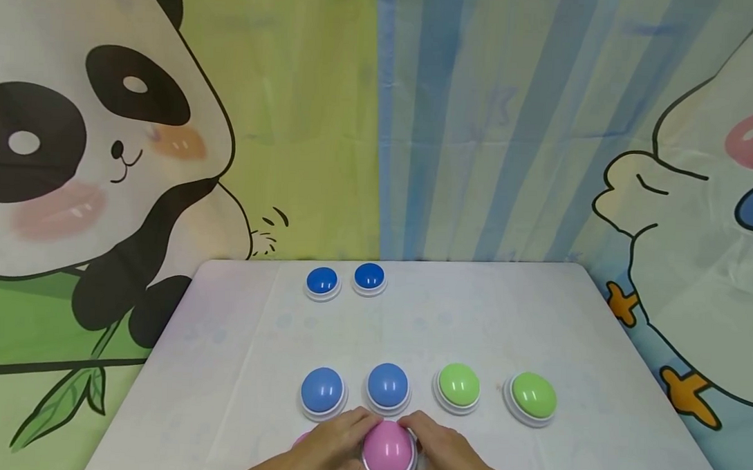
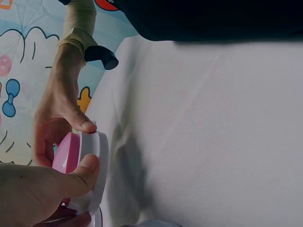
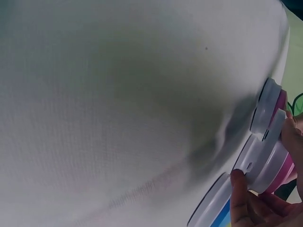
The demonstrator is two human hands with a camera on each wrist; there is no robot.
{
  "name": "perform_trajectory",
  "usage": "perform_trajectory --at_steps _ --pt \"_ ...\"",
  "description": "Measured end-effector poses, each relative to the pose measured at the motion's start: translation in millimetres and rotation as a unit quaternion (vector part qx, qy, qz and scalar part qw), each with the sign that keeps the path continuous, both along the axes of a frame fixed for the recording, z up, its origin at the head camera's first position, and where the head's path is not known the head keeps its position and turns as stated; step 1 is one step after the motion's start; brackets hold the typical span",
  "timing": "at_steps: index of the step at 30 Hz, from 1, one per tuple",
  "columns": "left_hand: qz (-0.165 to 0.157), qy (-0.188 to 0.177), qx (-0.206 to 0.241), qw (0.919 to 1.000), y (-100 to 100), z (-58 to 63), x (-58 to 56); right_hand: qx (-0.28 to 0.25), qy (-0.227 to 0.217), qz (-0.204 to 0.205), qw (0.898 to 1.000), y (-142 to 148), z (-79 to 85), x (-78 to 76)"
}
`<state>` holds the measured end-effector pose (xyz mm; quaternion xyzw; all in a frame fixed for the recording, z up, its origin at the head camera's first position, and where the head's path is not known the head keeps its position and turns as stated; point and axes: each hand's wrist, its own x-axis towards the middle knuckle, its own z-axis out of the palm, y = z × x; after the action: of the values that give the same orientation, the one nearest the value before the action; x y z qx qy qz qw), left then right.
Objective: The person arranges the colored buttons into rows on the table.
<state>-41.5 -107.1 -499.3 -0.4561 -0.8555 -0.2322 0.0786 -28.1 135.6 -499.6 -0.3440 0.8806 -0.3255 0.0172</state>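
Observation:
Both hands hold a pink dome button [image 1: 387,451] with a white base at the near middle of the table. My left hand [image 1: 339,442] grips its left side and my right hand [image 1: 446,450] its right side. In the left wrist view, the left thumb [image 2: 87,168] lies against the white base, while the right thumb touches its far edge. The right wrist view has the held button raised and tilted over another white base [image 3: 247,152]; whether they touch I cannot tell. A second pink button [image 1: 301,438] is mostly hidden behind the left hand.
Just beyond the hands stand two blue buttons [image 1: 322,391] and, to the right, two green buttons [image 1: 460,385]. Two darker blue buttons [image 1: 321,281] are at the far edge of the white table [image 1: 473,314]. Cartoon-printed curtains [image 1: 306,122] rise behind it.

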Motion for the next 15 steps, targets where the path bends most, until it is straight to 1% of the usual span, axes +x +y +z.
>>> perform_trajectory --at_steps 2,6,8,9,13,15 --pt "0.0 -0.002 -0.012 0.9999 0.7 -2.5 0.0 0.024 0.01 -0.008 1.0 -0.4 -3.2 0.2" --pt "-0.006 -0.029 -0.035 0.9989 2.6 -7.2 0.5 0.068 0.025 -0.009 0.997 -0.9 -8.5 -0.6" --pt "-0.007 -0.035 -0.042 0.9985 3.9 -9.9 0.4 0.079 0.035 -0.007 0.996 -1.3 -11.3 -1.0" --pt "-0.007 -0.033 -0.046 0.9984 4.7 -11.3 0.4 0.082 0.042 -0.006 0.996 -1.6 -12.9 -1.3" --pt "0.003 -0.006 -0.058 0.9983 7.4 -16.3 0.2 0.08 0.083 -0.006 0.993 -3.3 -18.8 -2.5" --pt "0.007 0.004 -0.063 0.998 8.1 -17.2 0.1 0.079 0.095 -0.005 0.992 -3.9 -20.9 -3.0"
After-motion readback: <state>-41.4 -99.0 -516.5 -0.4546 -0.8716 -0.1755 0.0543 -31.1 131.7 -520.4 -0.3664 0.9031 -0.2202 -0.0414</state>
